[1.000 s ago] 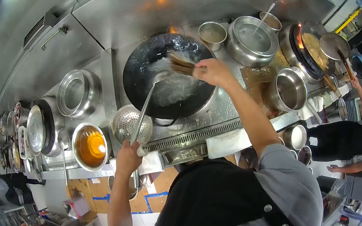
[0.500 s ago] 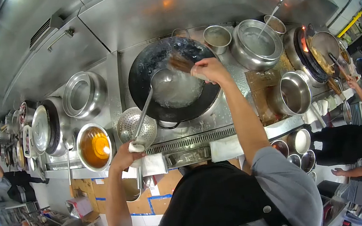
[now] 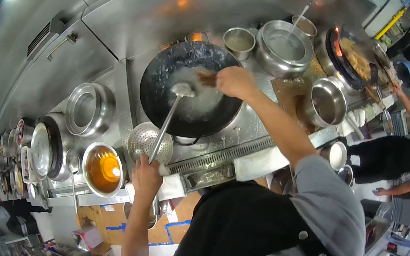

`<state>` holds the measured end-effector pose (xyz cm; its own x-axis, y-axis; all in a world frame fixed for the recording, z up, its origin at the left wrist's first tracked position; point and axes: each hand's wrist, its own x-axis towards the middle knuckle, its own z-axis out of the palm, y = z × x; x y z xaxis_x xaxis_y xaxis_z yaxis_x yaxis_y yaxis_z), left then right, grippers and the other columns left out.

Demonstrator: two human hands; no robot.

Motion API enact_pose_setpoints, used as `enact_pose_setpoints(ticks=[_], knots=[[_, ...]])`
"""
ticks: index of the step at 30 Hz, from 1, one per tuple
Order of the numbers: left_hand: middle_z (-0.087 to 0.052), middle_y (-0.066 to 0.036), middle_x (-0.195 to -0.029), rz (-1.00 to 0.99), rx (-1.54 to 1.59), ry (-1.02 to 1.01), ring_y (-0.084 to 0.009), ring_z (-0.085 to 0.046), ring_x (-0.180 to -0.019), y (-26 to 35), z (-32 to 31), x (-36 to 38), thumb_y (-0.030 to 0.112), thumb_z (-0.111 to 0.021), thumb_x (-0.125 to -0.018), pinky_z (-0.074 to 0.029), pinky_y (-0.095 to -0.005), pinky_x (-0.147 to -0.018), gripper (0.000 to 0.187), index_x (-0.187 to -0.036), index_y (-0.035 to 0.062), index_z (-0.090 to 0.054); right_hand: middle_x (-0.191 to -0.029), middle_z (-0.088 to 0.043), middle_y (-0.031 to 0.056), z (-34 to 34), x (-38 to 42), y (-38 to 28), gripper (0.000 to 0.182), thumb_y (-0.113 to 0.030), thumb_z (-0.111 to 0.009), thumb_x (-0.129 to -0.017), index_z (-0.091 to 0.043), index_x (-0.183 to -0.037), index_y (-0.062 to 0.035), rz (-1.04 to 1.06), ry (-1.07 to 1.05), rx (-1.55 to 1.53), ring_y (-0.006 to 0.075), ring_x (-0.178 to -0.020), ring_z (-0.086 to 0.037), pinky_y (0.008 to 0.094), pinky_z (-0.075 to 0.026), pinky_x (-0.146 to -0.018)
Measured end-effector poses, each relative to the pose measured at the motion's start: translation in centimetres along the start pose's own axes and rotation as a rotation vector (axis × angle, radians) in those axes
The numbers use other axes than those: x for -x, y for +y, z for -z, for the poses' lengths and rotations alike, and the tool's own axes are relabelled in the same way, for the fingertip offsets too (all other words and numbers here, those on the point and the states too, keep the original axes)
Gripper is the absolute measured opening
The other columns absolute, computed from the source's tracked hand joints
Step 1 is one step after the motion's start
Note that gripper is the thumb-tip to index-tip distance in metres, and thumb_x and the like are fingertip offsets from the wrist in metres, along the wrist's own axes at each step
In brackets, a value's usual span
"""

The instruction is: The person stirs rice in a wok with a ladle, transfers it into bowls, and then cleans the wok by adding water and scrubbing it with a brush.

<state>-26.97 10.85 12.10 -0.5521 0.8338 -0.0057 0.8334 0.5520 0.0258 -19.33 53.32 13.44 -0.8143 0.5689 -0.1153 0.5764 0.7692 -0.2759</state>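
Two hands working one big black round wok (image 3: 187, 91) on the steel range.

Right hand (image 3: 232, 82) was fisted tight around a brown bamboo brush (image 3: 207, 78), bristles poking left toward the wok's middle, into the foamy water. Left hand (image 3: 146, 175) was closed around the near end of a long-handled steel ladle (image 3: 170, 120), down by the front edge. Its long axis ran up and right, away from those fingers, bowl sitting just left of the bristles, maybe touching, hard to tell through the foam. Right hand was way nearer. A perforated steel strainer (image 3: 146, 141) lay under the ladle handle.
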Motion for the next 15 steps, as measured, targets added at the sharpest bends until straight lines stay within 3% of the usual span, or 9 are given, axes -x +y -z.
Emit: enact_pose_setpoints(ticks=[1, 4, 8, 10, 12, 15], knots=[[-0.054, -0.018, -0.103, -0.025, 0.009, 0.041, -0.0374, -0.063, -0.095, -0.3, -0.8, 0.2, 0.006, -0.069, -0.076, -0.057, -0.0503, -0.073, 0.012, -0.088, 0.0056, -0.072, -0.111, -0.075, 0.0153, 3.8, 1.9, -0.3, 0.032, -0.038, -0.061, -0.088, -0.079, -0.105, -0.0181, -0.005, 0.053, -0.189, 0.0383, -0.107, -0.069, 0.0459, -0.055, -0.094], [-0.054, -0.018, -0.103, -0.009, 0.077, 0.012, -0.0383, -0.064, -0.095, -1.4, -2.8, 0.5, 0.005, -0.069, -0.076, -0.057, -0.0506, -0.073, 0.016, -0.091, 0.0066, -0.073, -0.113, -0.074, 0.0165, 0.5, 0.9, -0.1, 0.037, -0.041, -0.064, -0.087, -0.079, -0.109, -0.0168, 0.115, 0.068, -0.441, 0.0382, -0.109, -0.069, 0.045, -0.055, -0.096], [-0.054, -0.018, -0.105, 0.107, 0.189, 0.085, -0.04, -0.064, -0.094, -2.2, -2.8, 1.4, 0.007, -0.074, -0.076, -0.057, -0.0505, -0.073, 0.02, -0.096, 0.0076, -0.073, -0.117, -0.075, 0.0143, -0.5, -0.2, 2.5, 0.04, -0.039, -0.073, -0.083, -0.077, -0.115, -0.0159, -0.092, 0.096, -0.2, 0.0361, -0.112, -0.069, 0.0426, -0.054, -0.097], [-0.055, -0.018, -0.105, 0.251, 0.27, 0.148, -0.0407, -0.065, -0.093, -0.8, -2.3, 5.0, 0.008, -0.077, -0.075, -0.057, -0.0507, -0.073, 0.022, -0.097, 0.008, -0.073, -0.116, -0.076, 0.0141, 1.9, 3.8, 3.1, 0.036, -0.036, -0.073, -0.084, -0.078, -0.113, -0.0157, -0.006, 0.059, -0.198, 0.0339, -0.112, -0.07, 0.0418, -0.054, -0.097], [-0.056, -0.019, -0.099, 0.402, 0.378, 0.211, -0.0423, -0.065, -0.09, 0.1, -4.8, 8.9, 0.012, -0.082, -0.073, -0.055, -0.0508, -0.072, 0.025, -0.096, 0.0078, -0.072, -0.108, -0.076, 0.0141, 1.2, 6.0, 2.5, 0.031, -0.035, -0.065, -0.088, -0.078, -0.106, -0.0135, 0.115, -0.366, -0.18, 0.0334, -0.104, -0.072, 0.0449, -0.057, -0.09], [-0.056, -0.02, -0.097, 0.534, 0.587, 0.262, -0.0435, -0.062, -0.083, 3.1, -6.4, 13.3, 0.014, -0.086, -0.068, -0.054, -0.0506, -0.071, 0.031, -0.094, 0.0042, -0.071, -0.098, -0.077, 0.0134, -6.0, 2.5, -1.5, 0.031, -0.035, -0.068, -0.086, -0.078, -0.102, -0.0106, 0.419, -0.332, -0.086, 0.0311, -0.087, -0.075, 0.044, -0.058, -0.082]])
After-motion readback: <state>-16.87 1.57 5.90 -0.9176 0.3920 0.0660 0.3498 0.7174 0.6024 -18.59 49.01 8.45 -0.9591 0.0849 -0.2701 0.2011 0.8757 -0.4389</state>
